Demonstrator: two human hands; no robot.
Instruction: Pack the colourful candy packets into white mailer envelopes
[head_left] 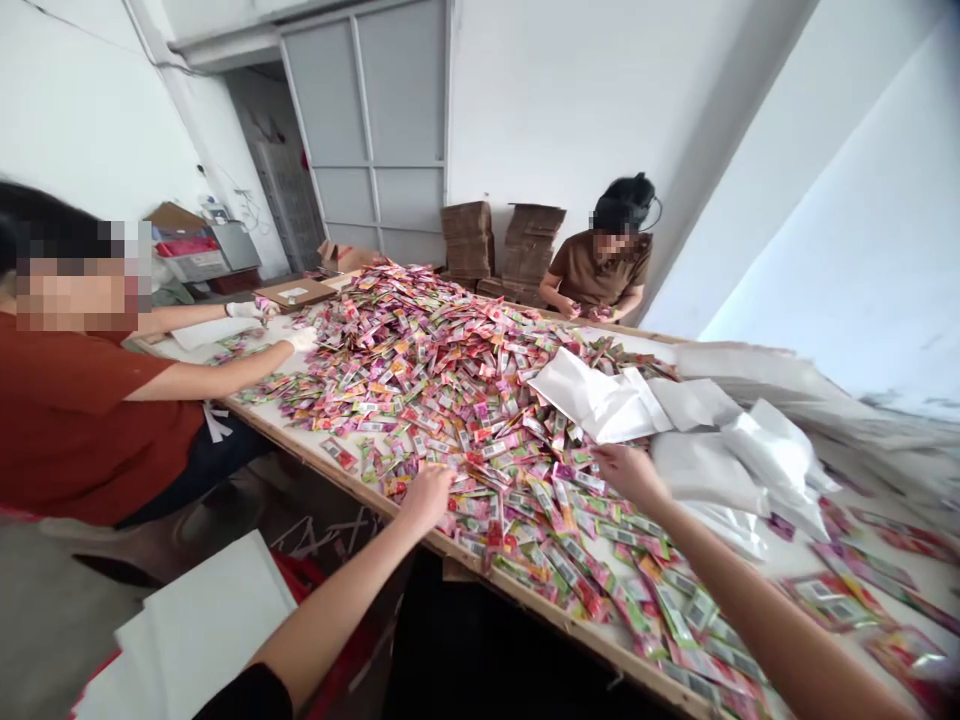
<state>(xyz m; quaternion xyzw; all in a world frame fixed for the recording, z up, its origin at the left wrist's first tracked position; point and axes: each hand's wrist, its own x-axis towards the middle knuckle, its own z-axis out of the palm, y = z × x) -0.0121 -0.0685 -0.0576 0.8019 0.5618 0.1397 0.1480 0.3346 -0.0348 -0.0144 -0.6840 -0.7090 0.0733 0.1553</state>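
Nearest: white paper sheets [202, 630] lie just beside my left arm [330, 610].
Left hand [427, 498]: it is on the packets, near the front edge of the worktop [315, 460]. My fingers bend down, and I cannot tell if they pinch.
Right hand [628, 474]: it is just over the packets, near white plastic bags [739, 465]. My fingers are a bit spread.
Small bright packets [442, 400]: they make a big heap in the middle of the worktop.
Others: a person in a red shirt [90, 420] touches packets with white gloves [300, 340]. A person in a brown shirt [604, 275] stands at the far edge.

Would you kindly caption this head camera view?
Left hand and right hand reach over heaped printed packets on a table.
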